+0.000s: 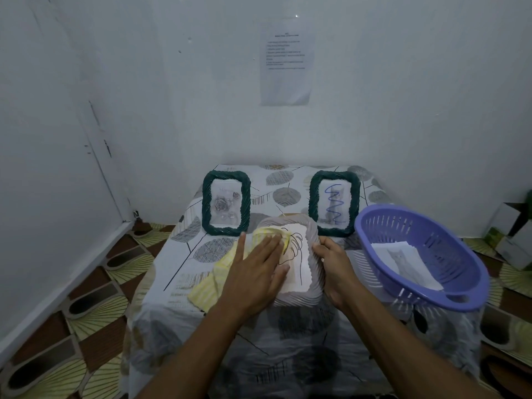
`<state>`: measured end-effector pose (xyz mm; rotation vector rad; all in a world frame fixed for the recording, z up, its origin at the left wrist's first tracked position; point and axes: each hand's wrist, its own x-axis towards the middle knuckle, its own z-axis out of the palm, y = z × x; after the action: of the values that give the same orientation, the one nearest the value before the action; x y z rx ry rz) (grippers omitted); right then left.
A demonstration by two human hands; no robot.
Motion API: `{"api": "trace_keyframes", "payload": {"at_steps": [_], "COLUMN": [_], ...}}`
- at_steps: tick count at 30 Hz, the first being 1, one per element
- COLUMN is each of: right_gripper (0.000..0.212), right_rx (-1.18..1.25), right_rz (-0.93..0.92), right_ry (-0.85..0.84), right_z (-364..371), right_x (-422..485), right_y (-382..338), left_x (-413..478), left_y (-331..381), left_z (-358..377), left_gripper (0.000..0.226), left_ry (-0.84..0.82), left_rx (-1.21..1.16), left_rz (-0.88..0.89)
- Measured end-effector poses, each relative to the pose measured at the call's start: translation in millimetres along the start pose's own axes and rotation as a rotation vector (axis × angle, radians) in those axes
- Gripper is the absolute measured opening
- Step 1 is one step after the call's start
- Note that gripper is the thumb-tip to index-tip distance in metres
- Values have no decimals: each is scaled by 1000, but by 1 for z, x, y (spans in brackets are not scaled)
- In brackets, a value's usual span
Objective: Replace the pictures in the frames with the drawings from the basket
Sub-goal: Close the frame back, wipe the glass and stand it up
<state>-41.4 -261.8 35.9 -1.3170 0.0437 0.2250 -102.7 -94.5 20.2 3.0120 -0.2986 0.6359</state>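
as your left hand, fingers straight, pressed a cloth on the pale frame lying left of the basket, your right hand gripped its edge; light strokes likely suited best.

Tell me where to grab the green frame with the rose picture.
Best grip: the top rail of the green frame, taken from above and pinched front and back. It stands upright with that thick twisted rail free, while the yellow cloth and left hand crowd its base.
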Motion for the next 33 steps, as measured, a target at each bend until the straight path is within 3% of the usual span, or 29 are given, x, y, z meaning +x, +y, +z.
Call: {"api": "trace_keyframes", "payload": {"at_steps": [5, 11, 19, 25, 29, 33], "right_gripper": [23, 21, 22, 24, 25, 24], "right_rx": [-38, -40, -70, 38, 34, 10], "right_rz": [-22, -46, -43, -20, -21, -12], "right_ry": [-22, 52, -3, 118, 149, 116], "right_z": [2, -6, 0, -7, -9, -6], "right_x": [-3, 2, -5, 9, 13, 9], "right_y": [-1, -11, -8, -25, -29, -24], "left_x": [-2, -37, 0, -18, -20, -14], "left_y": [-5, 2, -9, -2, 0, 9], "left_z": [-1, 6, -13, -12, -16, -14], "left_gripper": [65, 52, 56, 49, 46, 50], "left_ry": [30, 52, 8, 58, 103, 25], "left_rx": [19, -79, -45, -266, -248, -212], "left_rz": [-87, 115, -10, 182, 210, 236]}}
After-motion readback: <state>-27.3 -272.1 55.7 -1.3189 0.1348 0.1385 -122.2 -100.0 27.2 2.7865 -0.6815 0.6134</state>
